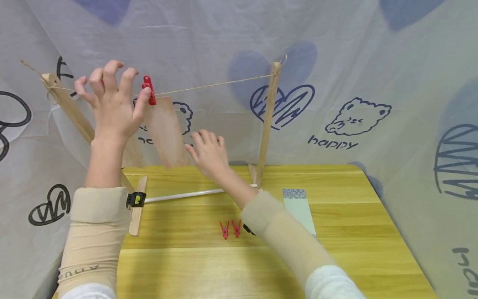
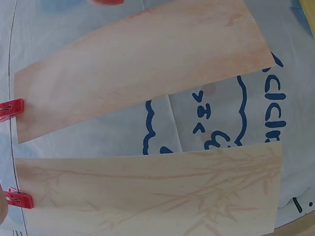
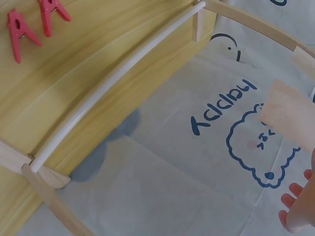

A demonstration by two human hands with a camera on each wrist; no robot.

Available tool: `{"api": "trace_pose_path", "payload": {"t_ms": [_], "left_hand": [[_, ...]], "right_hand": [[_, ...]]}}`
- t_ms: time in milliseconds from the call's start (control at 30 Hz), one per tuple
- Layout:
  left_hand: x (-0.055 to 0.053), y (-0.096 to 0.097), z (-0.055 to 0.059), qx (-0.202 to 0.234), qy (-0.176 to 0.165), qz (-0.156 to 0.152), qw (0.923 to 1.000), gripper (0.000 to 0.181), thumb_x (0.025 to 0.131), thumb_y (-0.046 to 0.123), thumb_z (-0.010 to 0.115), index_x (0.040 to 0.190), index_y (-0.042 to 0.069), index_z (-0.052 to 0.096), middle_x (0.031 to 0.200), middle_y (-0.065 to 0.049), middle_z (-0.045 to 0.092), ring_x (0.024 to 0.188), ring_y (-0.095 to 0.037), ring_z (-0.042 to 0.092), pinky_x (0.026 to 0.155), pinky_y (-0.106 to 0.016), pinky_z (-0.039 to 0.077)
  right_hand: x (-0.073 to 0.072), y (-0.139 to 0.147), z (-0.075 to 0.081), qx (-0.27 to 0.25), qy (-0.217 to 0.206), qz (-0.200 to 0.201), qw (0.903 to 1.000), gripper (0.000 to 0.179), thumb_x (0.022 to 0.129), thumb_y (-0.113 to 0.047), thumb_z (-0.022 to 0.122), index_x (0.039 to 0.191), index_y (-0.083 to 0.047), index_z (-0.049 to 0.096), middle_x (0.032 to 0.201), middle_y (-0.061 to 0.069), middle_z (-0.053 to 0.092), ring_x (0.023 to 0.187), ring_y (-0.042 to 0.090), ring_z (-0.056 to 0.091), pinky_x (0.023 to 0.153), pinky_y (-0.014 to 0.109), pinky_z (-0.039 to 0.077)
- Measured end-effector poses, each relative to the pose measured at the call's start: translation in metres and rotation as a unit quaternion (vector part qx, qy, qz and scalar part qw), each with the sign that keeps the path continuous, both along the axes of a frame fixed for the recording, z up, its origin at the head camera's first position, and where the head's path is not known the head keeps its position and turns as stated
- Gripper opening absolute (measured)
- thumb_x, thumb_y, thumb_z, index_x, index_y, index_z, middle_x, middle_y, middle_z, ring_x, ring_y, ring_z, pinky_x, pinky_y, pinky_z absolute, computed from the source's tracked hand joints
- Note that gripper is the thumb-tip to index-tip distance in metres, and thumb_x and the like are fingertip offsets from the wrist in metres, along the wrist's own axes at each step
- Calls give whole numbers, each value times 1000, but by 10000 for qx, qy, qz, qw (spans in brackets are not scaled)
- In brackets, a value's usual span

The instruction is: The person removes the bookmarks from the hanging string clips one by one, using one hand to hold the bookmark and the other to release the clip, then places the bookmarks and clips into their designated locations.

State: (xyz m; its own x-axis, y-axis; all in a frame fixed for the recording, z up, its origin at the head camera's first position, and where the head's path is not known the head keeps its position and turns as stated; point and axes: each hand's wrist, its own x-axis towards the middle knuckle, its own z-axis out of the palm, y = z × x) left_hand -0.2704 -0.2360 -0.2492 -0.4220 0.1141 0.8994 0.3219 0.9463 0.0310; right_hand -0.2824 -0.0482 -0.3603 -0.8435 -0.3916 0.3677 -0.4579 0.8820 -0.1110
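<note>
My left hand (image 1: 113, 99) is raised at the string (image 1: 220, 84), its fingers spread and loosely bent. Its thumb overlaps a red clothespin (image 1: 148, 89); whether they touch, I cannot tell. That clothespin holds a plain tan card (image 1: 168, 133), which hangs at a slant. Another card (image 2: 147, 191), printed with faint bamboo leaves, hangs beside it from a second red clothespin (image 2: 19, 199); in the head view my left arm partly hides this card. My right hand (image 1: 210, 153), its fingers relaxed, is just right of the slanted card and holds nothing.
Wooden posts (image 1: 269, 124) carry the string, joined low down by a white rod (image 1: 186, 194). Two red clothespins (image 1: 236, 228) lie on the wooden table (image 1: 179, 265). A pale green card (image 1: 300, 211) lies to the right, partly behind my right sleeve. A printed cloth (image 1: 224, 33) hangs behind.
</note>
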Motion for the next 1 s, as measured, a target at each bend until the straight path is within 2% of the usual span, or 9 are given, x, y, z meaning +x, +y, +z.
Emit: {"api": "trace_pose_path", "payload": {"t_ms": [300,567,800,1000], "left_hand": [[-5,-4,8,-259,-102,-123,9995,44,92,46,35,115,10,46,127,-10,34,111,-31,22,96,-51,1],[-4,-6,17,-669,-686,0,9954,47,94,48,30,120,11,43,130,-12,28,115,-35,18,94,-55,3],[-2,-4,21,-912,-810,-48,9925,49,95,46,25,122,11,45,131,-11,26,117,-35,16,92,-57,2],[1,-4,23,-917,-1145,-71,9892,52,96,48,22,122,10,47,135,-11,25,120,-34,14,94,-54,-2]], "right_hand": [[-4,-12,7,-82,-163,-66,9998,47,96,-50,20,134,-27,35,137,-3,37,124,15,34,98,38,26],[-8,-18,8,-383,-399,-54,9985,44,96,-49,22,129,-27,38,134,-4,38,121,15,36,97,37,27],[-7,-22,7,-713,-418,56,9966,42,96,-49,24,126,-25,42,131,-3,41,119,17,39,94,37,29],[-5,-25,7,-808,-445,83,9957,43,96,-48,24,126,-24,42,131,-3,42,119,17,39,94,37,29]]}}
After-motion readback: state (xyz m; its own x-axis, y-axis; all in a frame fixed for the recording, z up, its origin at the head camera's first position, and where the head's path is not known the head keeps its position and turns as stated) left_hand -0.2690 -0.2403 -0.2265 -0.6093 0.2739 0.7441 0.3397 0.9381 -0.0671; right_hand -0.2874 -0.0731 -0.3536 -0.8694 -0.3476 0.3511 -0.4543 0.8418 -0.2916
